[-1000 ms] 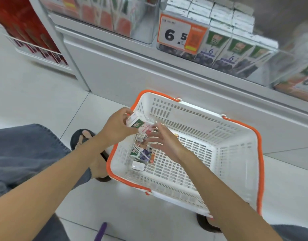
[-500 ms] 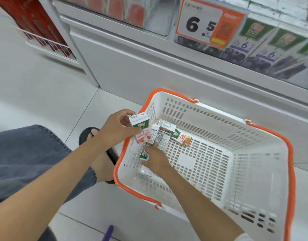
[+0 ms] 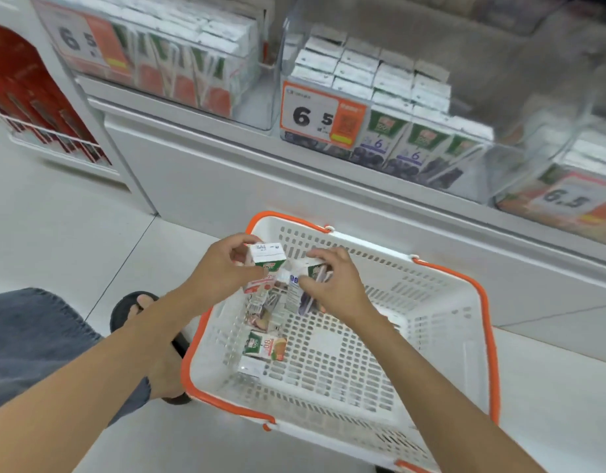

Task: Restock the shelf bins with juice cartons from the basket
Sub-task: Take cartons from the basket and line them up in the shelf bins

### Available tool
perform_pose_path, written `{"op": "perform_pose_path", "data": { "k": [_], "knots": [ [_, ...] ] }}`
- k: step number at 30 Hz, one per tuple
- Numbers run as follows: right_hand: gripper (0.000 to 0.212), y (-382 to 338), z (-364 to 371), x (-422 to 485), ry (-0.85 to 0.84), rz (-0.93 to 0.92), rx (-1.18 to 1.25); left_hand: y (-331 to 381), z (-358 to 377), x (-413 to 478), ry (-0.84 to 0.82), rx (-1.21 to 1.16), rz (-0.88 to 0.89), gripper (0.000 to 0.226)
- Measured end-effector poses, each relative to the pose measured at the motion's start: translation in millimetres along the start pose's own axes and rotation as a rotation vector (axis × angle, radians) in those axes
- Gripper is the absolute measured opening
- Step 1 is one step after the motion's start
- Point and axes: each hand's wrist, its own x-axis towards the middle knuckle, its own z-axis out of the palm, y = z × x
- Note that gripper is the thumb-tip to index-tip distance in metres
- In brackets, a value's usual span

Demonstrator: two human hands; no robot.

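Our left grip (image 3: 223, 268) is curled round a red-labelled carton (image 3: 266, 262), and our right grip (image 3: 335, 288) pinches a purple-labelled carton (image 3: 306, 291) just beside it. Both are held over the left end of the white basket (image 3: 441, 319). More cartons lie loose on the basket's bottom, among them an orange-labelled carton (image 3: 265, 348). The first risk, as we judge it, is a knock: the two held cartons are almost touching, and each rests only on fingertips, so a bump on the way up could drop one back into the basket or onto the floor. The second is a mix-up. The bin of red cartons (image 3: 257, 93) sits to the left and the bin of purple cartons (image 3: 479, 172) to the right, so each carton must go to its own flavour. The bins' walls are clear and hard to see, and a carton's corner may catch on one. The purple rows also look tightly packed at the front, so forcing a carton in there could crush it.
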Motion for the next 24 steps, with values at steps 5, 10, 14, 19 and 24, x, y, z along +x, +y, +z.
{"op": "perform_pose_path", "data": {
  "k": [5, 10, 14, 19, 24],
  "knots": [
    [0.028, -63.1, -88.0, -14.8, 0.158, -0.111, -0.035, 76.0, 38.2, 6.1, -0.019, -0.147, 0.095, 0.04],
    [0.036, -108.1, -182.5, -23.5, 0.512, -0.28, -0.165, 153.0, 50.9, 18.5, -0.057, -0.172, 0.273, 0.034],
    [0.031, -137.4, -252.3, -4.6, 0.783, -0.406, -0.236, 193.9, 45.6, 30.3, -0.052, -0.196, 0.356, 0.036],
    [0.028, -141.1, -275.7, 51.8, 0.655, -0.17, -0.491, 209.8, 28.4, 39.7, -0.067, -0.169, 0.343, 0.047],
    [0.045, -123.1, -255.7, 84.8, 0.179, 0.001, -0.61, 211.1, -0.3, 46.1, -0.106, -0.146, 0.376, 0.039]
  ]
}}
